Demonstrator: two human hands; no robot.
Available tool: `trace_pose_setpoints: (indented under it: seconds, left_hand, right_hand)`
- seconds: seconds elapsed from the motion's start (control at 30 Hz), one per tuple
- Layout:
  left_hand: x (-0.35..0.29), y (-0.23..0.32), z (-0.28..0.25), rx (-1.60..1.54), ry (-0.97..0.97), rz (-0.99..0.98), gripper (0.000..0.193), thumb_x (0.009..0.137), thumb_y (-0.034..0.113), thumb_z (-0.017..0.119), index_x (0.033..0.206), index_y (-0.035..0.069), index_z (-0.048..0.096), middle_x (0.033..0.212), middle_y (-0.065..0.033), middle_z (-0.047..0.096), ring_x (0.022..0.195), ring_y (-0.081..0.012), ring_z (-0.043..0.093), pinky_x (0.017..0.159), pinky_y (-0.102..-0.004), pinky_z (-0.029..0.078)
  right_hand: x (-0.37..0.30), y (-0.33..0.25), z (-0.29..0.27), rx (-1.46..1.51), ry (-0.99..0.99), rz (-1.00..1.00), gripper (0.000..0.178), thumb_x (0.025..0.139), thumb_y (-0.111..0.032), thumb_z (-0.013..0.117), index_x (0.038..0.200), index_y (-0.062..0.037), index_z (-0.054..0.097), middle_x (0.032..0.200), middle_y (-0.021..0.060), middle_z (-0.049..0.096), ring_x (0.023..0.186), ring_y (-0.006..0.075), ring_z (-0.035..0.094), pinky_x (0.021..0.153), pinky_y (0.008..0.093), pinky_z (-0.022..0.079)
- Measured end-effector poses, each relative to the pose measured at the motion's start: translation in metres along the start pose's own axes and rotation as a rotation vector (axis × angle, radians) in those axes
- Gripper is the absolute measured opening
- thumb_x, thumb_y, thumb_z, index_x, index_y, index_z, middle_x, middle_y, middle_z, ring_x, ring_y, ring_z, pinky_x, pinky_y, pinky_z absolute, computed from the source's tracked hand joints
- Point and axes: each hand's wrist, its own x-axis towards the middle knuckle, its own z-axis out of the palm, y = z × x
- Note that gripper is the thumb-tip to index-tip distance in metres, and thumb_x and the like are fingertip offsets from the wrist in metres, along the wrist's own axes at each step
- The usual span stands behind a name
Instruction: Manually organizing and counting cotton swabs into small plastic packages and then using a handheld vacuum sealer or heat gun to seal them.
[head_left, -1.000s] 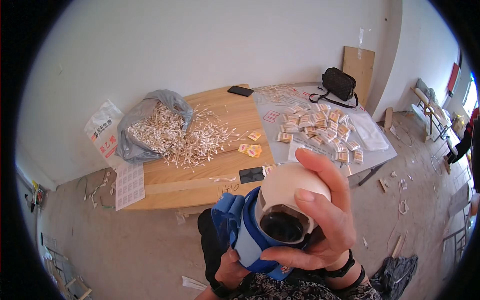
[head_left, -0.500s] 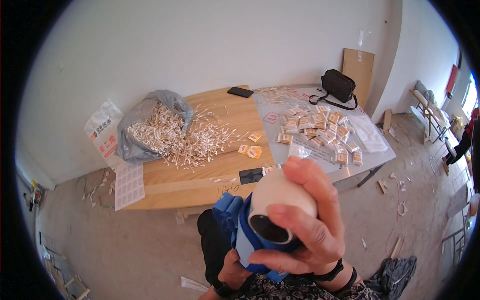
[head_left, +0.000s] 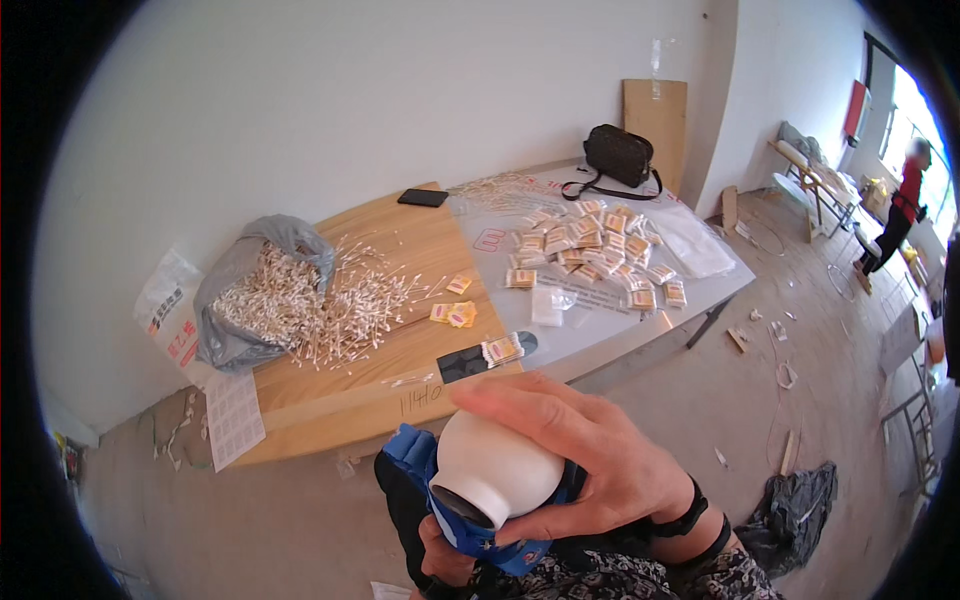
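Observation:
A white rounded device [head_left: 500, 455] with a dark round opening sits in front of my body, on a blue fabric strap or holder [head_left: 410, 450]. Around its top and side curve the fingers and thumb of my right hand [head_left: 590, 455], which wears dark bands at the wrist. Lower down, my left hand [head_left: 447, 555] closes on the blue strap beneath the device; its fingers are partly hidden. Beyond them, on the table, a small packet of cotton swabs [head_left: 502, 349] lies across a dark flat pad [head_left: 465, 365].
The wooden table [head_left: 300, 430] bears a grey bag [head_left: 225, 345] spilling cotton swabs [head_left: 350, 320], a phone [head_left: 423, 198], yellow cards [head_left: 455, 314], many packed packets [head_left: 600, 245] and a black handbag [head_left: 618, 157]. A person [head_left: 900, 215] stands far right. Scraps and a black bag [head_left: 795, 520] litter the floor.
My view has swung to the right, so the table appears further left and the far person shows fully. The device is tilted, its opening now facing lower left; both hands stay on it and its strap.

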Motion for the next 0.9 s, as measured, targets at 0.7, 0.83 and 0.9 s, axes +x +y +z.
trace_pose_setpoints:
  seconds: [0.7, 0.83, 0.9]
  left_hand:
    - [0.147, -0.014, 0.062, 0.132, -0.331, -0.400, 0.063, 0.101, 0.050, 0.037, 0.138, 0.000, 0.043, 0.121, -0.0191, 0.061, 0.111, -0.0281, 0.059, 0.090, -0.0400, 0.049]
    - [0.184, -0.024, 0.077, 0.195, -0.297, -0.511, 0.070, 0.092, 0.048, 0.058, 0.136, -0.005, 0.043, 0.129, -0.0191, 0.056, 0.114, -0.0260, 0.056, 0.090, -0.0389, 0.048]
    - [0.198, -0.022, 0.083, 0.351, -0.369, -0.340, 0.074, 0.086, 0.048, 0.067, 0.134, -0.005, 0.046, 0.133, -0.0174, 0.053, 0.120, -0.0246, 0.053, 0.094, -0.0384, 0.046]
  right_hand:
    - [-0.015, 0.075, -0.137, -0.277, 0.575, 0.659, 0.058, 0.062, -0.027, 0.087, 0.104, 0.0017, 0.059, 0.088, 0.0093, 0.064, 0.079, 0.0139, 0.062, 0.070, 0.0281, 0.051]
    - [-0.001, 0.110, -0.201, -0.474, 0.650, 0.760, 0.052, 0.061, -0.030, 0.087, 0.094, 0.0028, 0.063, 0.083, 0.0100, 0.065, 0.072, 0.0140, 0.062, 0.064, 0.0286, 0.052]
    - [0.004, 0.144, -0.235, -0.612, 0.692, 0.774, 0.054, 0.061, -0.035, 0.087, 0.093, 0.0024, 0.065, 0.081, 0.0106, 0.065, 0.070, 0.0147, 0.062, 0.063, 0.0289, 0.052]
